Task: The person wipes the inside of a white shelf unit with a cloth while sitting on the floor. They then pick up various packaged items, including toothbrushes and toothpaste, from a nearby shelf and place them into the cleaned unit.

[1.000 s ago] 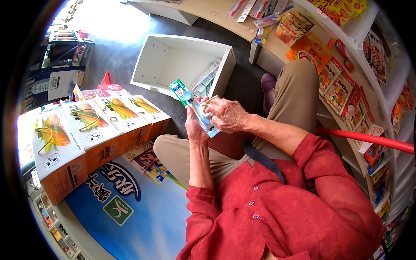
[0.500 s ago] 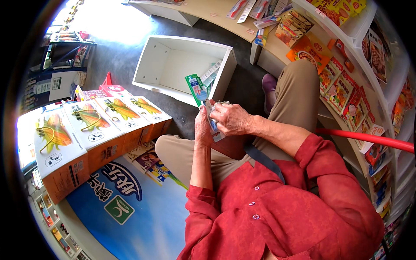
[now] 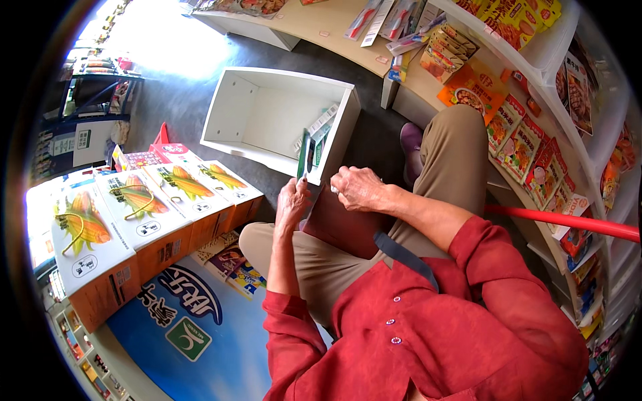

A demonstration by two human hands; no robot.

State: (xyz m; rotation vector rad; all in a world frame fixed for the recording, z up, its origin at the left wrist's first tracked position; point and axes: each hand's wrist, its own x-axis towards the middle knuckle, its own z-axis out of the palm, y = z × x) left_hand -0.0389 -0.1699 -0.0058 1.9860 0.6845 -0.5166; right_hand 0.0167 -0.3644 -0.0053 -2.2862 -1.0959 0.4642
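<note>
My left hand (image 3: pixel 291 202) is closed on the lower end of a narrow green toothbrush pack (image 3: pixel 305 155), now seen almost edge-on. Its upper end stands over the near right part of a white drawer-like box (image 3: pixel 234 140) on the floor. Inside that box, at its right end, lie several similar slim packs (image 3: pixel 324 121), partly hidden by the held one. My right hand (image 3: pixel 359 190) is curled shut above my lap, apart from the pack. A small whitish bit shows at its fingers, too little to name.
Cartons with corn pictures (image 3: pixel 150 194) stand at left on a blue printed surface (image 3: pixel 234 347). A beige shelf (image 3: pixel 321 30) runs along the back. Food packets (image 3: pixel 525 144) fill the right-hand shelves. A red pole (image 3: pixel 562 222) reaches in from the right.
My left hand has moved left and slightly down, turning the toothbrush pack from face-on to edge-on. My right hand has come off the pack and sits a little lower.
</note>
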